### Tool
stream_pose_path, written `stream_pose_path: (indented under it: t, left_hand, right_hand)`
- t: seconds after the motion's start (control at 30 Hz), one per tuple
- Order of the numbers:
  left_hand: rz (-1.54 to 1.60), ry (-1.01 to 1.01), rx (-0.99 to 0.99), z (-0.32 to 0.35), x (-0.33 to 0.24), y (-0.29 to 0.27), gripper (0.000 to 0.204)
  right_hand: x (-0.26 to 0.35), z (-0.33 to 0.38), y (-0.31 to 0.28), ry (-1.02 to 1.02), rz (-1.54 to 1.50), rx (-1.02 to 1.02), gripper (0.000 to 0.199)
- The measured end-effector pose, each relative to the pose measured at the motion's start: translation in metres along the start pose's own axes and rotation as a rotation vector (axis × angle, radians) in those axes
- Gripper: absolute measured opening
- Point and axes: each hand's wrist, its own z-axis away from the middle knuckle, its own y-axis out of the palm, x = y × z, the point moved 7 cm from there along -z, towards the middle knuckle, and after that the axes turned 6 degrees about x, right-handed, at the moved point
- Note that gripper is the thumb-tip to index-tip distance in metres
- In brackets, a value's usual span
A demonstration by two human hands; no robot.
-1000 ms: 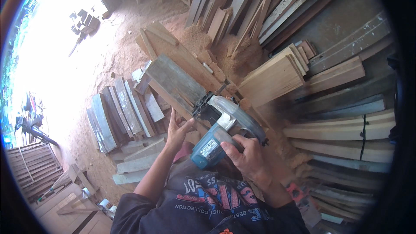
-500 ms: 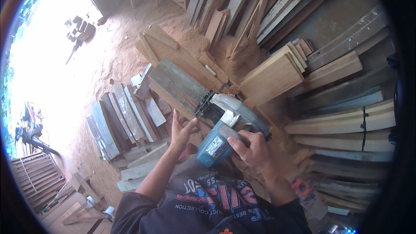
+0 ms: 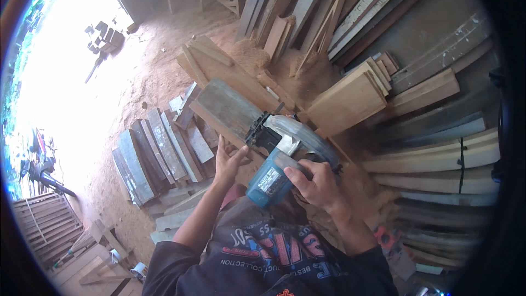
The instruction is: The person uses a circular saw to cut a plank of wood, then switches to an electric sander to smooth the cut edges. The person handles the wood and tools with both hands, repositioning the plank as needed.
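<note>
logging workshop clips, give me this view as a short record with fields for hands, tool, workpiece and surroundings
workpiece: thick board, grey weathered top
tool: circular saw, teal motor housing, front at the board's near end
right hand: gripping the saw's handle
left hand: by the board's left edge, thumb and index finger spread; contact unclear
left side: row of weathered planks
right side: stacked pale boards
ground: sawdust

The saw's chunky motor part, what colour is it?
The motor part is teal blue, best seen in the head view.
</note>
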Motion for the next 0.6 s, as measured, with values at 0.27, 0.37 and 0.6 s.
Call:
stream_pose_path:
  t: [0.27, 0.37, 0.6]
  left_hand:
    - [0.021, 0.043, 0.034, -0.015, -0.011, -0.016, 0.104]
    - [0.015, 0.028, 0.021, -0.014, -0.011, -0.017, 0.102]
    - [-0.018, 0.001, -0.029, -0.013, -0.024, -0.02, 0.099]
  right_hand:
    - [0.006, -0.017, 0.013, -0.017, -0.021, 0.032, 0.053]
    - [0.007, -0.019, 0.015, -0.046, -0.03, 0.017, 0.052]
    - [0.009, -0.026, 0.022, -0.093, -0.014, 0.03, 0.056]
